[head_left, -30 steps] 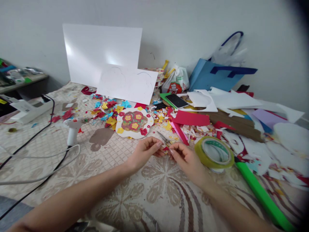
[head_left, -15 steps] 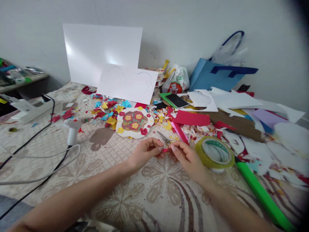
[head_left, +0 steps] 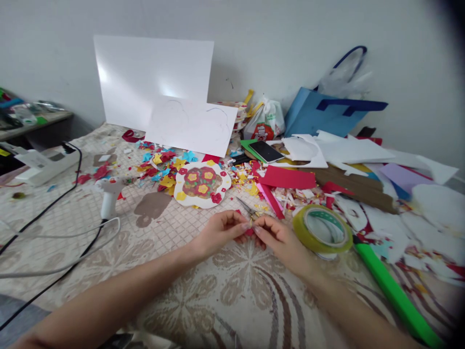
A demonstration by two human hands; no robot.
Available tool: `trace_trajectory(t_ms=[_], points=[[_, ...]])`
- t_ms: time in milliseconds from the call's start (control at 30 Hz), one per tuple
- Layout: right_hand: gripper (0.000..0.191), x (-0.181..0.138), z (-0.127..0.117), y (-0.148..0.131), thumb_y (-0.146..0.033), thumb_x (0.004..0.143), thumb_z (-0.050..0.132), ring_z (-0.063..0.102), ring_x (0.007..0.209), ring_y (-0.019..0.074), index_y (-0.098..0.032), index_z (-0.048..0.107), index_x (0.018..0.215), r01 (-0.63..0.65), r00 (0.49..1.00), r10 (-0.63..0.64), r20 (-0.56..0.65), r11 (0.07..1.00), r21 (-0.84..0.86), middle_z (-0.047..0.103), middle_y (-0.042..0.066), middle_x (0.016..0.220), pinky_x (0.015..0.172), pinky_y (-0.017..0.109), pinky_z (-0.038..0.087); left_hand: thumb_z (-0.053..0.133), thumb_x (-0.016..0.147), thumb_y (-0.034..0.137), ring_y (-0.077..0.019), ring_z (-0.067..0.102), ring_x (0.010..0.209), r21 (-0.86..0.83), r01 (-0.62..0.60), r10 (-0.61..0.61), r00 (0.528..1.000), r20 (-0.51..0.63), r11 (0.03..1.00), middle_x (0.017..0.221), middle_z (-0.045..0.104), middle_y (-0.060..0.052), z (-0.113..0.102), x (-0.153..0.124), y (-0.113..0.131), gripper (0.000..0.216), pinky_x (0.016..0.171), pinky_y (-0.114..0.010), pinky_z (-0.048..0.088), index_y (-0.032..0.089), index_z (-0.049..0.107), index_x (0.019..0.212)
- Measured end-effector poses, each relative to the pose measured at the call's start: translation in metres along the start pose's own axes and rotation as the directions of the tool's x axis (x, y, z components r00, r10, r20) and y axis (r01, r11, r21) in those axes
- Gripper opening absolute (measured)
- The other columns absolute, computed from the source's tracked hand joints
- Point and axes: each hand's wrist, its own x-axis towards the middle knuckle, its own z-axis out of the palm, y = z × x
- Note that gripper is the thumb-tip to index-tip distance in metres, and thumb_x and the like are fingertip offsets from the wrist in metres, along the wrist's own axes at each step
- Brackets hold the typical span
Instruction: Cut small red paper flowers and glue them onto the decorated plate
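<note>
My left hand [head_left: 220, 232] and my right hand [head_left: 278, 238] meet at the middle of the patterned cloth, fingertips pinched together on a small red paper piece [head_left: 249, 231]. Small scissors [head_left: 247, 208] lie just beyond the fingers. A white paper disc [head_left: 202, 183] decorated with red and yellow flowers sits a little farther back and to the left. A roll of yellowish tape [head_left: 322, 230] lies right beside my right hand.
A white glue gun [head_left: 108, 194] with cables lies at the left. Coloured paper scraps [head_left: 163, 167], red sheets [head_left: 288, 178], a phone [head_left: 266, 151], white boards [head_left: 154, 80], a blue bag [head_left: 319, 116] and a green roll [head_left: 390, 291] crowd the back and right.
Both hands have drawn closer together, fingertips now touching over the red piece. Everything else stays where it was.
</note>
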Motion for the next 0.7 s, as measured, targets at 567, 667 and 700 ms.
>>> trace_trajectory(t_ms=[567,667,700], points=[[0.017,0.0,0.0016,0.0032,-0.034,0.085,0.056,0.048,0.056,0.0094,-0.018,0.052,0.079,-0.067,0.998,0.066,0.012,0.996,0.067,0.051,-0.004,0.065,0.052,0.021,0.038,0.075,0.067,0.031,-0.0123,0.064,0.065,-0.098,-0.007,0.004,1.0,-0.027,0.995,0.069,0.064,0.0,-0.0017,0.0015,-0.0052,0.031,0.065,-0.025,0.05,0.012,0.056,0.083],[0.015,0.0007,-0.0001,0.0043,-0.032,0.087,0.052,0.048,0.056,0.0097,-0.018,0.051,0.081,-0.075,0.997,0.075,0.009,0.995,0.068,0.051,-0.004,0.064,0.053,0.022,0.039,0.075,0.067,0.032,-0.0135,0.065,0.067,-0.09,0.01,-0.011,1.0,-0.013,0.996,0.07,0.065,-0.001,-0.0011,0.0007,-0.0034,0.032,0.066,-0.026,0.05,0.012,0.056,0.084],[0.014,0.001,-0.0008,0.0047,-0.031,0.087,0.051,0.048,0.056,0.01,-0.018,0.051,0.082,-0.076,0.997,0.075,0.008,0.995,0.063,0.051,-0.004,0.064,0.054,0.022,0.039,0.074,0.067,0.032,-0.0136,0.065,0.068,-0.085,0.019,-0.019,1.0,0.0,0.996,0.072,0.065,-0.002,-0.0009,0.0004,-0.0028,0.032,0.067,-0.027,0.05,0.012,0.056,0.085]])
